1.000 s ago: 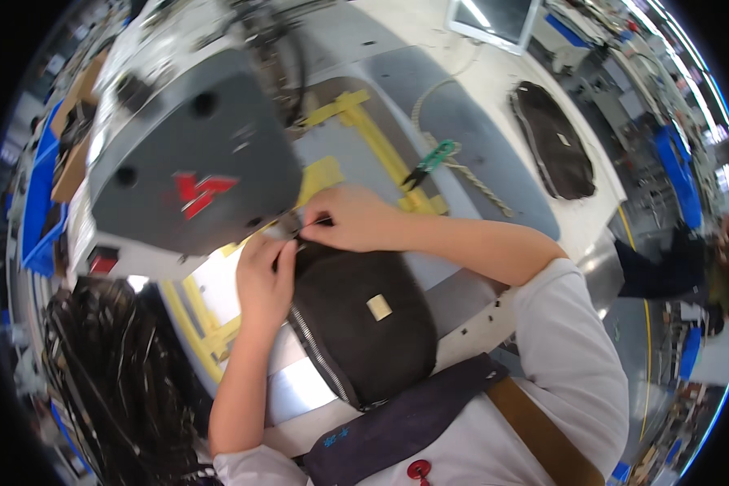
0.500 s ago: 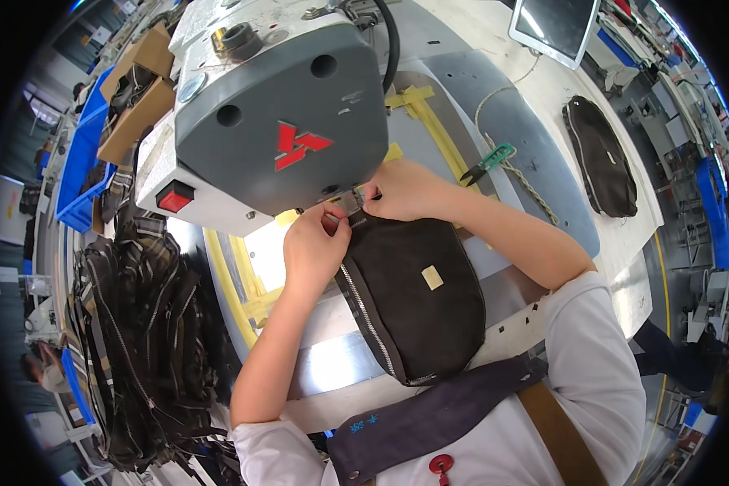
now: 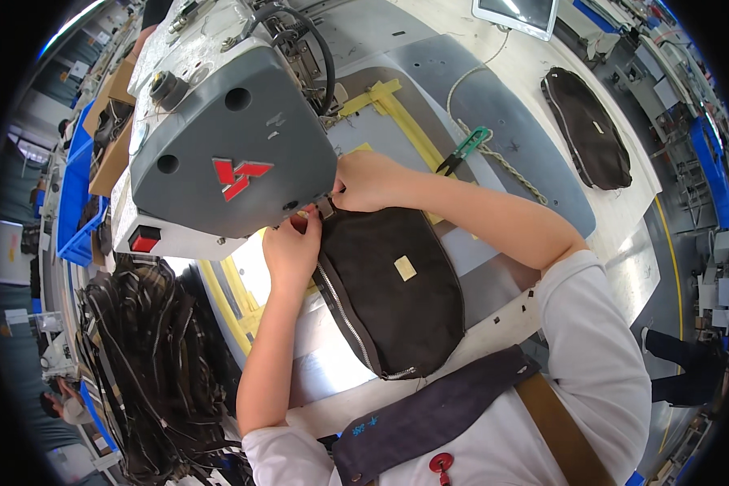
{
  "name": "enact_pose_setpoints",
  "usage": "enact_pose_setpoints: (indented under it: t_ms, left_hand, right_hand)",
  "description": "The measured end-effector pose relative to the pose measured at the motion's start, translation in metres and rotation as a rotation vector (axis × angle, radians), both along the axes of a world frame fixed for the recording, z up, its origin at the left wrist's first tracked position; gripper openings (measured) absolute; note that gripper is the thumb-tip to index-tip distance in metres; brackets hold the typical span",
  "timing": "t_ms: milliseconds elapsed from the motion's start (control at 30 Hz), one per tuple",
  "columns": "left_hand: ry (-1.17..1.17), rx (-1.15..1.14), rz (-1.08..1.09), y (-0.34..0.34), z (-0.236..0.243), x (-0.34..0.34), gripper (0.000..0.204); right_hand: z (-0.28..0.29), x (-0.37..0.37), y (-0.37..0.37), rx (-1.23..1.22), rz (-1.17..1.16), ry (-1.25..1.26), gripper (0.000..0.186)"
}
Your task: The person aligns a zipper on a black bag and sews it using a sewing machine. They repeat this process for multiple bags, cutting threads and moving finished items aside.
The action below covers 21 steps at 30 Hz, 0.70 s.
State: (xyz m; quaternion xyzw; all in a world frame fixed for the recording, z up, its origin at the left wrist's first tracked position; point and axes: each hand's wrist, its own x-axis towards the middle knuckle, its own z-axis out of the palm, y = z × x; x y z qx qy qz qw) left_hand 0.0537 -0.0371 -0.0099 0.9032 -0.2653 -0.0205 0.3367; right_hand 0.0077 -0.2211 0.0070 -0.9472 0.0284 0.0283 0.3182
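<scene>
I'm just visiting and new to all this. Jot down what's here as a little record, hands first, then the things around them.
Left hand: fingertips at the dark pouch's upper end; exact grip unclear
Right hand: at the same end, fingertips partly hidden
Dark pouch: lying flat, pale patch on top, silvery zip along its left edge
Sewing machine head: grey, red emblem, just beyond the hands
Green-handled snips: right of the machine, beside a pale cord
Second pouch: far right of the table
Dark pile: at the left
</scene>
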Motion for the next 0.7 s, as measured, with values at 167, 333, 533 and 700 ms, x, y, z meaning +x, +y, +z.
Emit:
enact_pose_setpoints:
  t_ms: [167, 333, 533, 700]
  left_hand:
    - [-0.047, -0.111, 0.041, -0.003, -0.012, 0.003, 0.039]
    - [0.168, -0.357, -0.054, 0.012, -0.042, 0.025, 0.011]
    - [0.078, -0.126, -0.073, -0.001, -0.029, 0.016, 0.023]
    - [0.024, -0.093, -0.090, 0.005, -0.028, 0.022, 0.019]
  right_hand:
    - [0.001, 0.002, 0.003, -0.014, -0.029, -0.018, 0.022]
    - [-0.006, 0.006, 0.007, -0.018, -0.039, 0.026, 0.026]
    - [-0.001, 0.001, 0.000, -0.012, -0.100, 0.043, 0.025]
    - [-0.002, 0.004, 0.011, -0.061, -0.102, 0.005, 0.025]
